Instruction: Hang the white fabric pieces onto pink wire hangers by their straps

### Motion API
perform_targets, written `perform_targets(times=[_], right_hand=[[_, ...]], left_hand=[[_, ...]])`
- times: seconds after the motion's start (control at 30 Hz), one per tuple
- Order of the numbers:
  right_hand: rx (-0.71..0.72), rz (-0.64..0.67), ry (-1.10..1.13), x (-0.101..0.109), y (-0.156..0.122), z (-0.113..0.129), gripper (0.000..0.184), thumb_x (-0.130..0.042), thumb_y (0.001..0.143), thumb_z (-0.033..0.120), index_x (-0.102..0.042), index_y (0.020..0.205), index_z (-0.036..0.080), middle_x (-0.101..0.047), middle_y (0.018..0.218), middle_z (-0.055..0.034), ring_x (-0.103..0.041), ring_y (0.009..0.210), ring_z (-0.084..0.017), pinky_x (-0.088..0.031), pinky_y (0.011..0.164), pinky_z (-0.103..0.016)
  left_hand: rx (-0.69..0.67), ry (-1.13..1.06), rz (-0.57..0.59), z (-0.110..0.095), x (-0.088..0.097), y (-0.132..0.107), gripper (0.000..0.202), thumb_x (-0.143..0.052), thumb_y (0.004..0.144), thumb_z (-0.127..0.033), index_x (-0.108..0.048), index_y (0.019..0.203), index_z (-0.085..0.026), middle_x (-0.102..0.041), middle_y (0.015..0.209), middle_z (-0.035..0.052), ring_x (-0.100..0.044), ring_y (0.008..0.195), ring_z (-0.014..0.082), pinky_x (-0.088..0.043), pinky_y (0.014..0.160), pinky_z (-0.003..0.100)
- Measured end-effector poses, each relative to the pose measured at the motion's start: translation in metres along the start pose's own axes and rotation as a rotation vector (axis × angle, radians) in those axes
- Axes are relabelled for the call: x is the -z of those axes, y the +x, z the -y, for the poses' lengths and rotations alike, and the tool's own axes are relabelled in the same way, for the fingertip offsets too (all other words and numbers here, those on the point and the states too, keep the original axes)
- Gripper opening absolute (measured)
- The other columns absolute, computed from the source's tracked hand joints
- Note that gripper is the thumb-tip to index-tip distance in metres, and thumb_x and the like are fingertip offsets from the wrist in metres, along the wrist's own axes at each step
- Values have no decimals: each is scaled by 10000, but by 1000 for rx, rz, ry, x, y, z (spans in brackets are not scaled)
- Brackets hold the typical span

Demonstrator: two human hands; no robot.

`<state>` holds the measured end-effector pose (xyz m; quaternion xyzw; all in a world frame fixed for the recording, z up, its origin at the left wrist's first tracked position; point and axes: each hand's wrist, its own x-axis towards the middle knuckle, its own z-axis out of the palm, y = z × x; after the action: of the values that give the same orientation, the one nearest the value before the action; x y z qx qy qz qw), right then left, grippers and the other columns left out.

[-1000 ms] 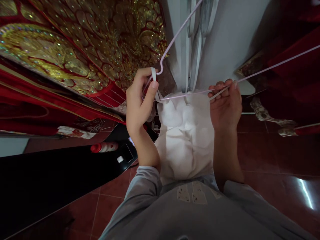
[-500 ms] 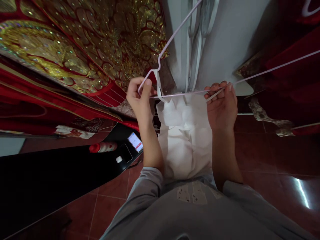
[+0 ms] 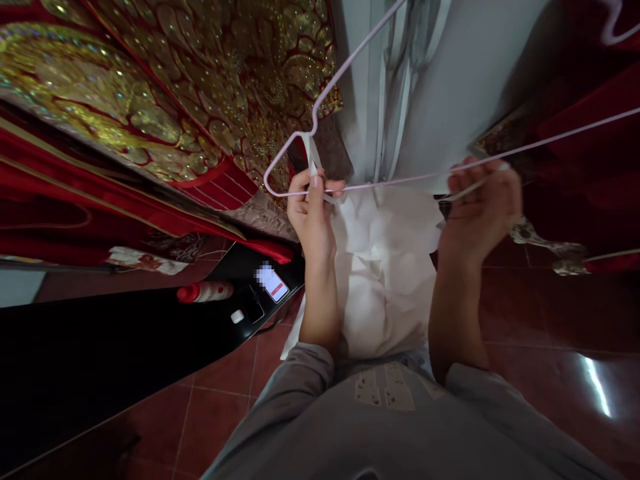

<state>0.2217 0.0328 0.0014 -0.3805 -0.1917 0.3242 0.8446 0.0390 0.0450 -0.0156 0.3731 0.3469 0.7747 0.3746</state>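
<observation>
A pale pink clothes hanger (image 3: pixel 333 90) reaches across the upper middle, its rounded corner on the left. One white strap (image 3: pixel 308 148) of a white garment (image 3: pixel 373 287) is looped over the hanger by its notch. My left hand (image 3: pixel 315 207) is closed, pinching that strap between thumb and fingers beside the hanger's lower bar. On the right, the other white strap (image 3: pixel 467 192) runs to my right hand (image 3: pixel 483 213), whose curled fingers hold it near the bar. The garment hangs below the bar, between my forearms and in front of my body.
Red garments with gold sequins (image 3: pixel 240 87) hang at the left, and dark red cloth (image 3: pixel 580 147) at the right. A black table (image 3: pixel 125 347) carries a red-capped bottle (image 3: pixel 205 292), a lit phone (image 3: pixel 275 285), a dark phone and a small white case (image 3: pixel 237 317).
My left hand has moved from the hanger's corner rightward onto the looped strap. My right hand has gone right, drawing its strap along, and the garment has spread wider.
</observation>
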Motion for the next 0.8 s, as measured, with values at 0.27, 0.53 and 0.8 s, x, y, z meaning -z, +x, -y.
perform_targets(times=[0.27, 0.53, 0.8], right_hand=[[285, -247, -225, 20, 61, 58, 478, -597, 909, -95, -824, 697, 269, -813, 805, 84, -838, 852, -88, -637, 729, -148], [201, -75, -311, -2, 73, 87, 289, -776, 736, -22, -825, 698, 260, -843, 913, 129, -749, 1356, -178, -631, 960, -120], [426, 337, -490, 3, 100, 74, 306, -793, 840, -28, -871, 800, 265, -769, 769, 54, -753, 859, -50, -596, 861, -104]], left_hand=[[-100, 15, -37, -5, -7, 8, 312, -778, 1036, -526, -697, 888, -263, -693, 771, -2, -606, 576, 139, -468, 579, 301], [-85, 71, -64, -6, -4, 18, 416, -711, 1081, -570, -693, 800, -263, -655, 686, -6, -623, 543, 140, -453, 543, 311], [-142, -2, -33, -9, -3, 27, 347, -842, 984, -593, -766, 875, -272, -651, 640, -28, -508, 491, 112, -354, 486, 318]])
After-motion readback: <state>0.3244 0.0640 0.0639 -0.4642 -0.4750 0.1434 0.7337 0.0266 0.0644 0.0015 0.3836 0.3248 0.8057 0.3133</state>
